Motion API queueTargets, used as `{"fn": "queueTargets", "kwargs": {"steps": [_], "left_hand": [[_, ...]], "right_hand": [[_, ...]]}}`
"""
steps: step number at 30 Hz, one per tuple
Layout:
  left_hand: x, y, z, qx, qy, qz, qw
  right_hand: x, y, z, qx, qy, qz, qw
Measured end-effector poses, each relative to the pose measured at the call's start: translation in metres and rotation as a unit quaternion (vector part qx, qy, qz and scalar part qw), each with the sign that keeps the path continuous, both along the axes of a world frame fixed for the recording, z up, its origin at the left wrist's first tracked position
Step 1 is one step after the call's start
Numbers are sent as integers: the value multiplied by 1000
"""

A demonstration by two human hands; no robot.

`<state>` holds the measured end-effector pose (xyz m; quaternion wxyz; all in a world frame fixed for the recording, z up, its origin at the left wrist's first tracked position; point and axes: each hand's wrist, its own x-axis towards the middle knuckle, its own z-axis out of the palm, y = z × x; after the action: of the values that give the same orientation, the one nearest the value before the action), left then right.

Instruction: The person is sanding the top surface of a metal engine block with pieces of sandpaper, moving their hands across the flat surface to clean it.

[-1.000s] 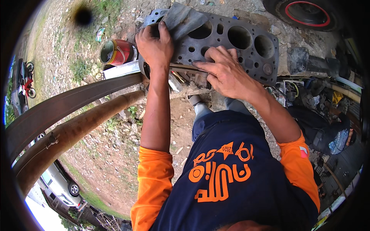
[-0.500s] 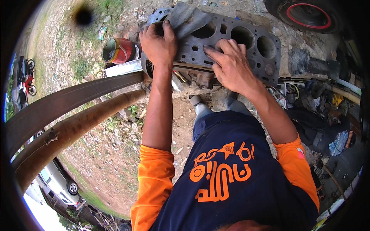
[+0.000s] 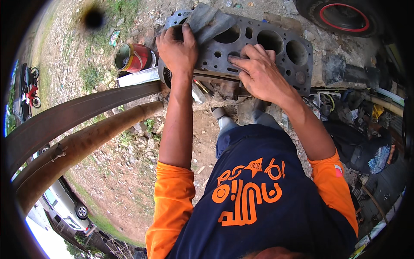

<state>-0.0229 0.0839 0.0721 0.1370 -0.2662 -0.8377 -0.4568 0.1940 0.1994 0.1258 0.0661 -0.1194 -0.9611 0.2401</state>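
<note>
The engine block lies under the fingers of both hands, its flat, holed top face upward. We see the left hand resting at the block's left end, thumb spread from the other fingers beside a round bore; whether these fingertips clench the metal, we cannot tell. Just beyond the left thumb, we find a grey sheet lying across the block. We see the right hand loose, its index finger stretched along the top face near a small hole, the others bent, grasping nothing that we can see. Left of the left fingers we notice a red bucket; beyond the right fingers, farther right, a tyre with a red-ringed wheel.
</note>
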Motion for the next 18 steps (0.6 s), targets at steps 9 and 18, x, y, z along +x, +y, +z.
{"fn": "queueTargets", "kwargs": {"steps": [9, 18], "left_hand": [[2, 1, 5, -22, 8, 0, 1000], [3, 3, 5, -12, -5, 0, 1000]], "right_hand": [[0, 29, -1, -91, -56, 30, 994], [-3, 24, -11, -69, -4, 16, 997]]}}
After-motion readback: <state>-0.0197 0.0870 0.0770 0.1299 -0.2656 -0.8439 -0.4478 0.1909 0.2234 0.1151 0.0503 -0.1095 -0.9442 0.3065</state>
